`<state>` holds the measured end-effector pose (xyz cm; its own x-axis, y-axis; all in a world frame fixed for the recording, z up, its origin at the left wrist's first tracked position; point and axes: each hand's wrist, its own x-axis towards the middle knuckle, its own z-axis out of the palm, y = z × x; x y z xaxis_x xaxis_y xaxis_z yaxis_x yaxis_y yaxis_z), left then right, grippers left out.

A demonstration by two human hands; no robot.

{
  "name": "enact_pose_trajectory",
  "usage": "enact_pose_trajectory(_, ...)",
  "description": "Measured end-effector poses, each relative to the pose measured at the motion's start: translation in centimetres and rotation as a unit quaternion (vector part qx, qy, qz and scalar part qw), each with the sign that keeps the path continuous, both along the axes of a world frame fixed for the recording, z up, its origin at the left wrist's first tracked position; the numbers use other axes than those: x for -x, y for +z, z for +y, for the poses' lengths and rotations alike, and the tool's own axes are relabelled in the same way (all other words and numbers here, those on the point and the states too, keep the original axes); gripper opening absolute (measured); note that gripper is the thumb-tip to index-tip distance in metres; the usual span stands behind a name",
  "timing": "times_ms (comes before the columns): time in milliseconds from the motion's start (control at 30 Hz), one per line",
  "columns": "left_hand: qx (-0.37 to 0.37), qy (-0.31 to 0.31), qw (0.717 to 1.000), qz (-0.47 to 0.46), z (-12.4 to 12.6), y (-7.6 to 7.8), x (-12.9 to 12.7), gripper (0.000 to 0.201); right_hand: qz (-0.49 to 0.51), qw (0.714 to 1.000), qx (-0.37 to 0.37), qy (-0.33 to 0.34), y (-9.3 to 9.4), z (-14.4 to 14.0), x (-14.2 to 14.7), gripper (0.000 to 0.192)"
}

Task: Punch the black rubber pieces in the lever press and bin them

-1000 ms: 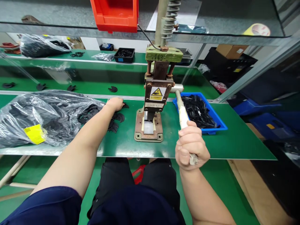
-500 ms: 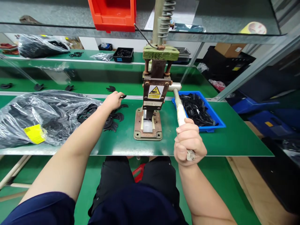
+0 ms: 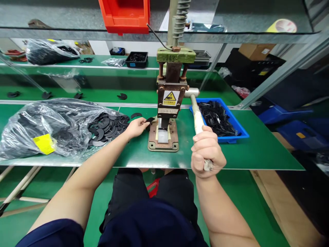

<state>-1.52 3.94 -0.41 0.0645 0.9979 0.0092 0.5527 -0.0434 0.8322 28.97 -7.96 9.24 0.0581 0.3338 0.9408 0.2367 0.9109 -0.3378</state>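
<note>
**Hand press on the worktop point(image 3: 231, 154), one hand feeding and one on the lever.**
The press point(image 3: 168, 103) stands near the worktop's front edge, with a bag of black parts point(image 3: 51, 127) toward its left end and a blue tray point(image 3: 241, 132) to the right. The right hand point(image 3: 207, 154) has its grip closed round the lever point(image 3: 197, 120); the left hand point(image 3: 137, 127) pinches a black part point(image 3: 149, 120) at the base plate's left edge. Judged risk: pulling the lever early could trap the fingers or seat the part crooked.

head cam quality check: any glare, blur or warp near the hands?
Head view: sharp around the press; glare on the plastic bag; wide-angle bending at the shelf rail. Left hand with its black piece and right hand on the lever unblurred.
</note>
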Motion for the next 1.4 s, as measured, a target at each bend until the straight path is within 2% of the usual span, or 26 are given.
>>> enact_pose_trajectory(100, 0.065, -0.028, 0.992, -0.106, -0.6, 1.2, -1.0, 0.04, 0.002, 1.0, -0.005, 0.001, 0.0, 0.1, 0.1, 0.017)
enact_pose_trajectory(200, 0.132, -0.066, 0.977, -0.153, -1.5, 2.6, -3.0, 0.042, 0.015, 1.0, -0.014, 0.005, -0.1, 0.2, 0.3, 0.017)
enact_pose_trajectory(300, 0.175, -0.061, 0.971, -0.15, -1.7, 3.3, -4.9, 0.039, 0.018, 0.999, -0.022, 0.015, -0.2, 0.3, 0.4, 0.016)
enact_pose_trajectory(400, 0.187, -0.044, 0.971, -0.14, -1.4, 3.5, -5.8, 0.036, 0.014, 0.999, -0.022, 0.021, -0.2, 0.3, 0.3, 0.016)
enact_pose_trajectory(633, 0.225, -0.029, 0.971, -0.082, -0.5, 4.2, -6.4, 0.036, 0.019, 0.999, -0.029, 0.005, -0.2, 0.5, 0.5, 0.018)
enact_pose_trajectory(833, 0.283, -0.003, 0.955, -0.088, 0.0, 5.0, -7.1, 0.029, 0.025, 0.999, -0.019, -0.007, -0.4, 0.5, 0.7, 0.019)
enact_pose_trajectory(967, 0.282, 0.02, 0.955, -0.092, -1.2, 4.9, -7.8, 0.028, 0.018, 0.999, -0.03, -0.006, -0.3, 0.5, 0.5, 0.019)
enact_pose_trajectory(1067, 0.204, -0.007, 0.975, -0.091, -3.1, 4.4, -7.9, 0.028, 0.008, 1.0, -0.03, -0.002, -0.3, 0.6, 0.2, 0.02)
enact_pose_trajectory(1167, 0.104, -0.129, 0.983, -0.074, -3.5, 4.2, -5.9, 0.028, 0.012, 1.0, -0.027, 0.0, -0.4, 0.6, 0.0, 0.02)
enact_pose_trajectory(1233, 0.046, -0.162, 0.986, 0.002, -2.1, 4.3, -3.0, 0.023, 0.014, 1.0, -0.018, 0.001, -0.4, 0.5, 0.0, 0.019)
enact_pose_trajectory(1267, 0.013, -0.143, 0.987, 0.065, -1.0, 4.3, -1.2, 0.022, 0.015, 1.0, -0.012, -0.001, -0.4, 0.5, 0.0, 0.018)
enact_pose_trajectory(1300, -0.03, -0.094, 0.986, 0.138, 0.4, 4.3, 0.7, 0.021, 0.015, 1.0, -0.007, -0.002, -0.4, 0.5, 0.0, 0.017)
enact_pose_trajectory(1333, -0.065, -0.039, 0.974, 0.212, 1.9, 4.2, 2.5, 0.022, 0.017, 1.0, -0.006, -0.004, -0.4, 0.4, 0.1, 0.017)
enact_pose_trajectory(1400, -0.084, -0.004, 0.944, 0.318, 4.8, 3.7, 5.7, 0.036, 0.016, 1.0, -0.009, -0.008, -0.4, 0.4, 0.0, 0.018)
